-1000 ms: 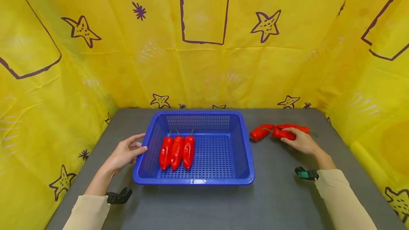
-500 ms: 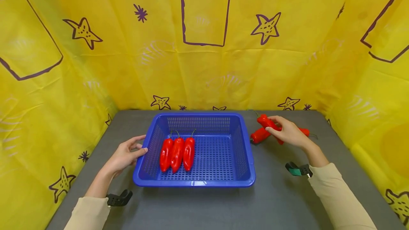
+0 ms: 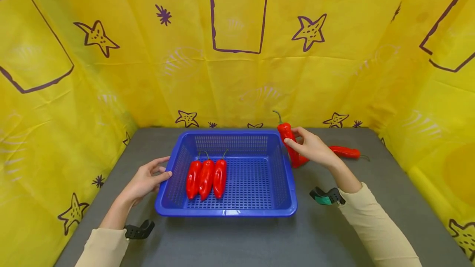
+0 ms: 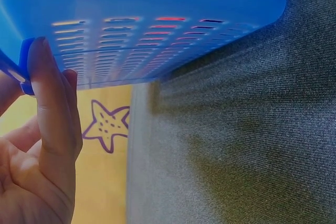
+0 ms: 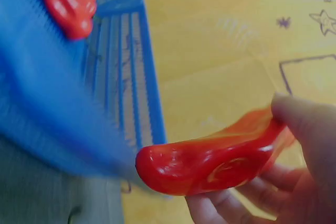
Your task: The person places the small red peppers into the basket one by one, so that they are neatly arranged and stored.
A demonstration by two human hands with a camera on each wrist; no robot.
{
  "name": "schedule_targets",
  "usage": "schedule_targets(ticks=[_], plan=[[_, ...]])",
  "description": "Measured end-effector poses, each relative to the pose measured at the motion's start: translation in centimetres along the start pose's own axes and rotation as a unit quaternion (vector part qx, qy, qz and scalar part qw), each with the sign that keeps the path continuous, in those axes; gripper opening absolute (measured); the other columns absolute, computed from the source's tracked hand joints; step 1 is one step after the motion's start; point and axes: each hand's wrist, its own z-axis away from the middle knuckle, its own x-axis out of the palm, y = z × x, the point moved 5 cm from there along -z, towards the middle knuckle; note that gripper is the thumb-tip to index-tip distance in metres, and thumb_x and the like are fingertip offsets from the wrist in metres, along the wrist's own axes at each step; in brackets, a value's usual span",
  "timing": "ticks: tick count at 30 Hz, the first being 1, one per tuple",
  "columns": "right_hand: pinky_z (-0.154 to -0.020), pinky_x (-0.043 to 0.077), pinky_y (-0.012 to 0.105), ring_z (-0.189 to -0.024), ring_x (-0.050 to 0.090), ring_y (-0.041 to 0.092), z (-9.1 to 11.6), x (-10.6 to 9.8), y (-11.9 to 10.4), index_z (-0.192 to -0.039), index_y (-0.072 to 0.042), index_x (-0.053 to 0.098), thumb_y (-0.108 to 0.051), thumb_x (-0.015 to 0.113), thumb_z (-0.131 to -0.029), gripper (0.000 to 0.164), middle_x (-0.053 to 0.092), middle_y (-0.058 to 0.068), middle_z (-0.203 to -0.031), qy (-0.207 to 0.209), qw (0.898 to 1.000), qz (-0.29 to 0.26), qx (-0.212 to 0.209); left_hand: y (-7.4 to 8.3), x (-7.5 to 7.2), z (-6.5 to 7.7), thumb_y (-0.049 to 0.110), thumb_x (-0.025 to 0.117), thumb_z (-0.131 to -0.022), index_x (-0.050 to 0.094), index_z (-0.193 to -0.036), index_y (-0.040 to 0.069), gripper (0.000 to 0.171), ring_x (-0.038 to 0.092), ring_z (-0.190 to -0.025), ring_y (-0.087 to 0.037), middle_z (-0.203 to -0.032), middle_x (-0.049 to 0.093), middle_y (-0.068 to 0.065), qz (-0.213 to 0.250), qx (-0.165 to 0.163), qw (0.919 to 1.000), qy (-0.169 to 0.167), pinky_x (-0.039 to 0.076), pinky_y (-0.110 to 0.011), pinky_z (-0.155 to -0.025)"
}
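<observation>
A blue plastic basket (image 3: 226,212) stands on the table with three red peppers (image 3: 206,179) side by side in its left half. My left hand (image 3: 146,178) grips its left rim, thumb over the edge; the left wrist view has the fingers (image 4: 50,108) at the rim from outside. At the right rim my right hand (image 3: 313,147) pinches another red pepper (image 3: 285,135), raised with its green stem up. Thumb and fingers lie on opposite sides of that pepper (image 5: 205,163) in the right wrist view. Whether it touches the rim I cannot tell.
On the grey table (image 3: 237,240), right of the basket, lies a red pepper (image 3: 345,152) with its stem to the right. Part of another red pepper (image 3: 303,160) shows below the right hand. A yellow patterned cloth (image 3: 237,85) hangs around the back and sides.
My right hand has picked up a red pepper from the table, turned it stem up and carried it left to the basket's right rim. The left hand stays on the basket.
</observation>
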Motion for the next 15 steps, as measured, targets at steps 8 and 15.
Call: schedule_targets(ticks=[8,15], plan=[[-0.064,0.056,0.036,-0.081,0.064,0.027,-1.7,2.7,-2.5,-0.137,-0.002,0.031,-0.040,0.057,-0.090,0.066,0.050,0.023,-0.122,-0.033,0.997,-0.072,0.019,-0.1,0.1,0.0,0.025,0.065,-0.086,0.030,-0.142,0.008,0.067,0.066,-0.070,-0.028,-0.101,0.056,-0.021,0.011,0.004,0.9999,-0.003,0.056,-0.043,-0.061],[-0.067,0.056,0.040,-0.085,0.064,0.024,-2.9,5.4,-3.9,-0.135,-0.005,0.033,-0.039,0.056,-0.090,0.061,0.053,0.019,-0.115,-0.063,0.992,-0.104,0.028,-0.2,0.1,-0.1,0.025,0.065,-0.086,0.030,-0.142,0.009,0.068,0.066,-0.072,-0.030,-0.102,0.056,-0.023,0.020,0.007,0.9998,-0.003,0.056,-0.045,-0.062]])
